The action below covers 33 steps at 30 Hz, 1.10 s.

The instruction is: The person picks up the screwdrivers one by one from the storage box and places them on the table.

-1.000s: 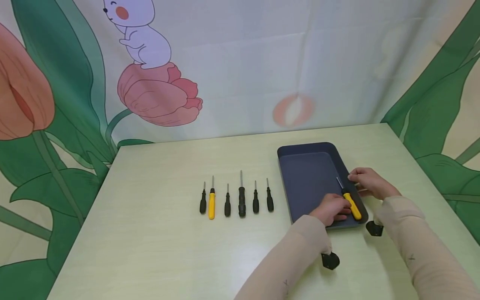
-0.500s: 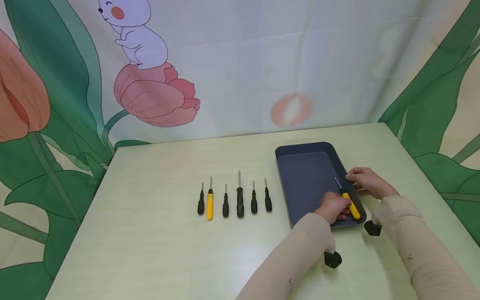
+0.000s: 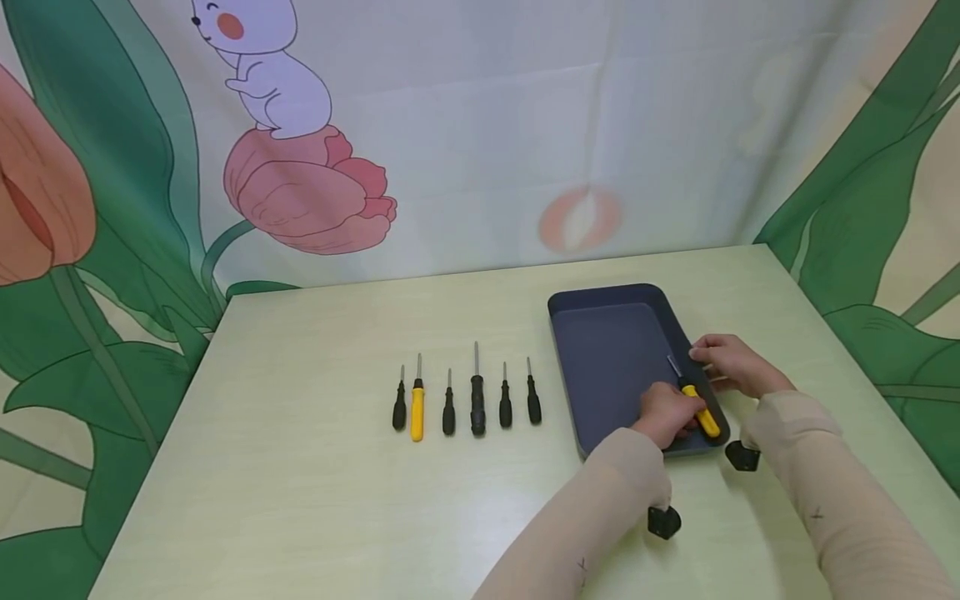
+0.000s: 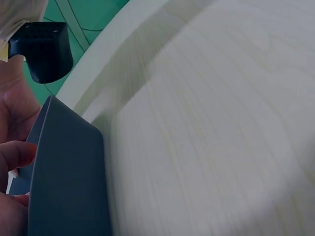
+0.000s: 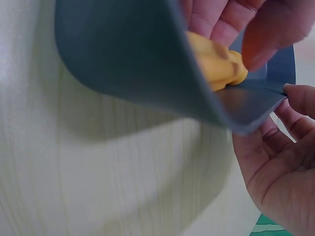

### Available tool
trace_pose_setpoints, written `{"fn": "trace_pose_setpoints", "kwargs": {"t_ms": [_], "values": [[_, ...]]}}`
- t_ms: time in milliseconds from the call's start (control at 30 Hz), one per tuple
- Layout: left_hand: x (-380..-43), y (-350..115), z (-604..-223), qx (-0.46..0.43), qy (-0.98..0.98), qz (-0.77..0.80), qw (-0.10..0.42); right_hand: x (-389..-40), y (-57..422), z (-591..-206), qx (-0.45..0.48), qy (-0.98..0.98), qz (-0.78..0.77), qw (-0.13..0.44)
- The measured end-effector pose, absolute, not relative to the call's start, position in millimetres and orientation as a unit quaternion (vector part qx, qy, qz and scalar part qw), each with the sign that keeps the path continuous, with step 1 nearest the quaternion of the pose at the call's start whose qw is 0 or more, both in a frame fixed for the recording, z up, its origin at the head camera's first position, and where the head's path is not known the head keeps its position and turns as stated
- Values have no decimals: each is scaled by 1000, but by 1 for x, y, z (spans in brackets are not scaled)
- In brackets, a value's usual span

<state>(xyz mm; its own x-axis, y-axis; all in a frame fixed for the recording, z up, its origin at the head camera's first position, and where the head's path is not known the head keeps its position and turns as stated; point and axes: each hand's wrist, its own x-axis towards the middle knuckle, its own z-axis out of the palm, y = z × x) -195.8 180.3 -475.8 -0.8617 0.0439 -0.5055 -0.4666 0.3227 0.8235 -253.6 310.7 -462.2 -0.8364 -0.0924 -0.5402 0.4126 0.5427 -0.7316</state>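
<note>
A dark blue-grey tray (image 3: pixel 615 333) stands on the right of the table. Inside it, along the right side, lies a screwdriver with a yellow handle (image 3: pixel 707 421). My left hand (image 3: pixel 666 412) reaches over the tray's near edge and pinches this handle; in the right wrist view its thumb and fingers (image 5: pixel 275 32) are at the yellow handle (image 5: pixel 219 61). My right hand (image 3: pixel 742 367) holds the tray's right rim, thumb on top and fingers (image 5: pixel 280 137) outside below it. The tray wall (image 4: pixel 69 172) hides part of the left hand in the left wrist view.
Left of the tray several screwdrivers lie in a row, tips away from me: a yellow one (image 3: pixel 417 412), a large black one (image 3: pixel 477 404) and smaller black ones (image 3: pixel 534 400). A printed curtain (image 3: pixel 465 150) hangs behind the pale table (image 3: pixel 315 467).
My left hand has shifted slightly right, its fingers closing in on the yellow handle. The right hand stays on the rim. The whole head view drifts slightly left.
</note>
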Motion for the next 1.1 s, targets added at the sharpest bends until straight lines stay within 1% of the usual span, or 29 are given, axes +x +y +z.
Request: {"fn": "trace_pose_setpoints", "kwargs": {"t_ms": [400, 700, 1100], "values": [[-200, 185, -484, -162, 775, 566, 230, -253, 310, -463, 86, 836, -472, 266], [-203, 185, -487, -183, 737, 604, 242, -254, 311, -464, 91, 835, -473, 266], [-200, 176, -483, -188, 702, 631, 272, -255, 311, -465, 95, 835, -473, 265]]}}
